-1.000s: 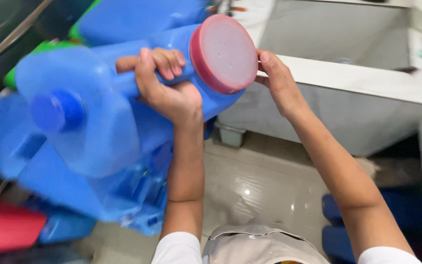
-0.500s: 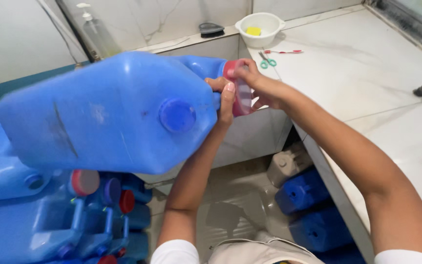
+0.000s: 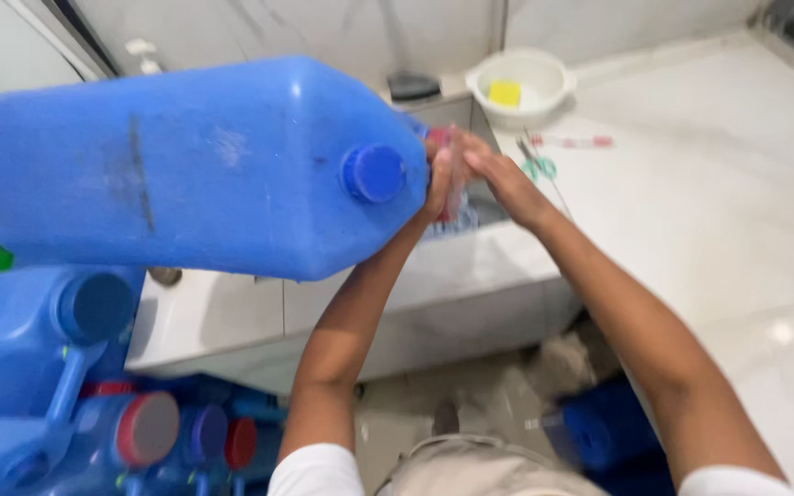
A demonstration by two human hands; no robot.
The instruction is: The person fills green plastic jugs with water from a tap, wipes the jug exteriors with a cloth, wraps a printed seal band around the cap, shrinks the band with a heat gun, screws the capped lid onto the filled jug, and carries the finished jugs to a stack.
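Jerrycan (image 3: 195,165), big, blue, tipped sideways over white counter (image 3: 691,211). Left hand (image 3: 438,179) grips its mouth end. Right hand (image 3: 498,179) beside, fingers on red cap (image 3: 440,138); grip unclear.

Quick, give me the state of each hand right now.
Left hand: closed around the neck end of the big blue jug, holding it tilted.
Right hand: at the jug's mouth, fingers extended; blurred, so grip cannot be told.

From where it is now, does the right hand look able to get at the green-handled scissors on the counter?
Probably yes. The right hand is at the blue jug's mouth, and the scissors lie just beyond it on the white counter with nothing between them, though the hand seems occupied at the jug.
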